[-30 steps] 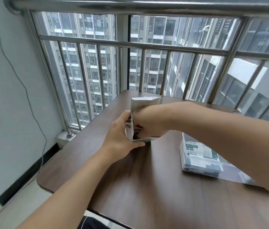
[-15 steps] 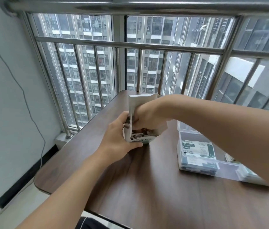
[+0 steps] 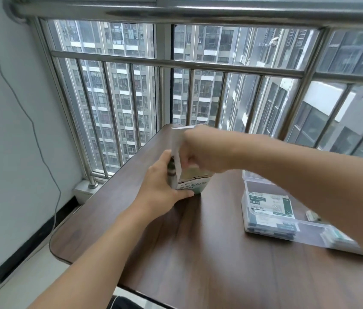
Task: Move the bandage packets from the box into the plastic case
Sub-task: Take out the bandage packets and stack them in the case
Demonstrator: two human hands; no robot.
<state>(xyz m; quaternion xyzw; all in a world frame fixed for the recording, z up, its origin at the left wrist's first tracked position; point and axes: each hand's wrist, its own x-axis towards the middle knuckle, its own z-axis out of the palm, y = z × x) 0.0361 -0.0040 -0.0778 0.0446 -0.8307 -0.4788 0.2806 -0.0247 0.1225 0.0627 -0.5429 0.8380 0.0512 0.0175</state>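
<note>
The left hand (image 3: 162, 186) grips the box (image 3: 188, 172) from its left side, thumb along the near bottom edge and fingers curled round the far side, steadying it on the counter (image 3: 198, 253). The right hand (image 3: 200, 150) is plunged into the box's open top with its fingers curled inside; motion blur and the box wall hide whether they have hold of any bandage packets. Compared with half a second earlier, the right wrist has risen slightly and the hand is smeared with movement, while the left hand's grip has stayed put. That reads as the start of a pull: a batch of packets is probably about to come out, though none is yet clear of the rim.

The box stands upright near the middle of the counter, toward the far edge by the window railing (image 3: 176, 63). Its long axis runs vertically, the opened flap (image 3: 177, 139) pointing up and leaning slightly left, the printed face toward the person.

The plastic case (image 3: 267, 210) lies open toward the counter's right edge, well apart from the box, long side running away from the viewer. Packets (image 3: 269, 202) already lie flat inside it, labels up, so the transfer looks partly done. A few more small items sit by its near right corner, too blurred to identify.
</note>
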